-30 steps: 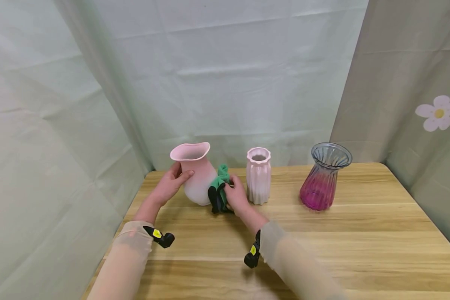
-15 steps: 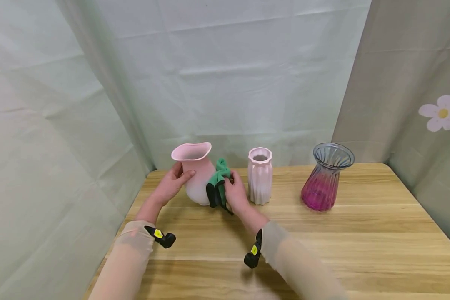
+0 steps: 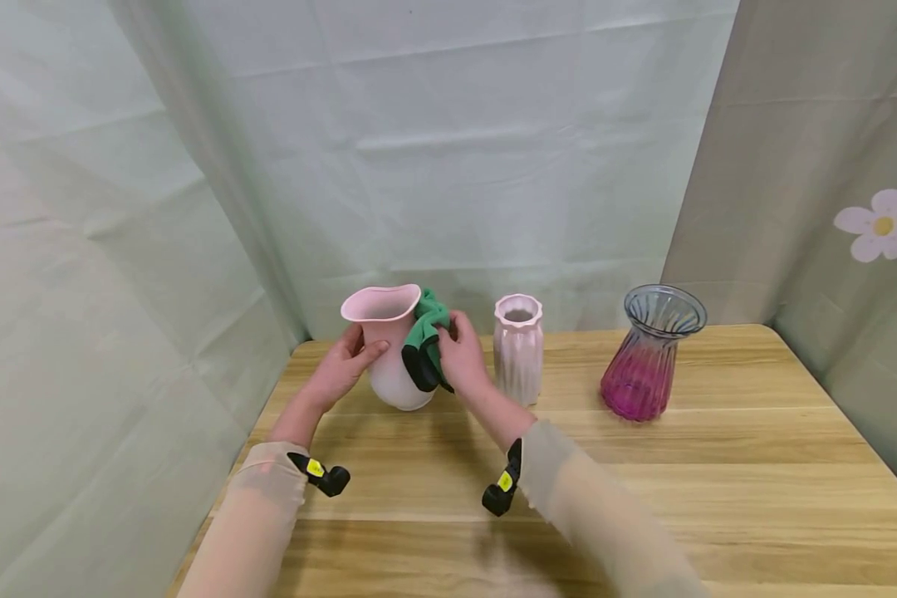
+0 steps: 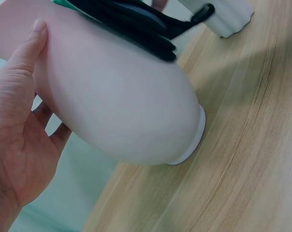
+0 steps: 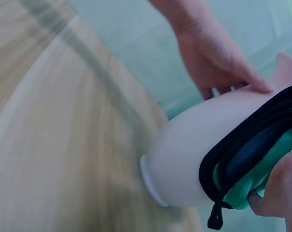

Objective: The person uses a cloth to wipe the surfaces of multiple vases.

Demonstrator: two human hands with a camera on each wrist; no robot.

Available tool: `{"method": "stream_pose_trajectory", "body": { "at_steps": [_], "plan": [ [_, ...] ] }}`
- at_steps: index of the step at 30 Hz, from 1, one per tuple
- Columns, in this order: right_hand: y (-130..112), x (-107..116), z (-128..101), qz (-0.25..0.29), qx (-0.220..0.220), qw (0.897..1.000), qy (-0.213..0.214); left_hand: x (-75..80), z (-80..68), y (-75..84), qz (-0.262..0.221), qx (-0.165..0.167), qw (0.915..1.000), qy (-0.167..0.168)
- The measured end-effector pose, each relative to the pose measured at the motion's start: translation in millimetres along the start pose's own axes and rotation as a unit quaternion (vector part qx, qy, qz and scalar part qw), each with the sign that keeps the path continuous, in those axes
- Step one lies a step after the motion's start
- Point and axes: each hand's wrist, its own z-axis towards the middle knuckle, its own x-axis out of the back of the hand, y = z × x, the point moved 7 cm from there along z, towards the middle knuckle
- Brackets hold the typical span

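A pink-to-white vase (image 3: 396, 374) with a wavy flared rim stands toward the table's back left. My left hand (image 3: 336, 370) grips its neck from the left, thumb across the front and fingers behind, as the left wrist view also shows. In my right hand (image 3: 459, 353) is a bunched green cloth (image 3: 428, 324) with black edging, pinched between thumb and fingers. The cloth lies against the vase's right side just under the rim. In the right wrist view the folded cloth (image 5: 254, 159) covers part of the vase's upper body (image 5: 184, 140).
Right of my right hand stands a slim ribbed pinkish-white vase (image 3: 518, 357). Farther right is a glass vase (image 3: 646, 357), grey-blue above and magenta below. They stand on a wooden table (image 3: 718, 482), with pale curtains (image 3: 478, 166) behind and at both sides.
My right hand has moved the cloth up along the vase's right side, from the lower body to just below the rim. The left hand keeps its hold on the neck.
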Motion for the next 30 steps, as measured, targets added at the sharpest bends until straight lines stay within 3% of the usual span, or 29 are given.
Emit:
{"method": "stream_pose_trajectory", "body": {
  "at_steps": [8, 12, 17, 21, 26, 30],
  "plan": [
    [-26.6, -3.5, 7.1, 0.088, 0.012, 0.996, -0.005, 0.3, 0.9, -1.6, 0.005, -0.003, 1.0, -0.001],
    [-30.7, -4.4, 7.9, 0.102, 0.015, 0.995, -0.001, 0.5, 0.5, -2.5, 0.005, 0.0, 1.0, -0.004],
    [-31.9, -7.7, 4.6, 0.071, 0.025, 0.997, -0.009, 0.7, 0.4, -2.4, 0.003, 0.0, 1.0, -0.007],
    [-31.8, -10.5, 1.5, 0.015, 0.043, 0.999, -0.013, 1.1, 0.5, -2.3, -0.004, -0.005, 0.9999, -0.008],
    [-29.9, -11.9, -0.9, -0.056, 0.073, 0.996, -0.012, 1.7, 0.4, -2.5, -0.007, -0.013, 0.9998, -0.011],
    [-22.4, -11.3, -1.5, -0.082, 0.078, 0.994, -0.011, 1.5, 0.6, -2.2, -0.001, -0.017, 0.9998, -0.011]
  ]
}}
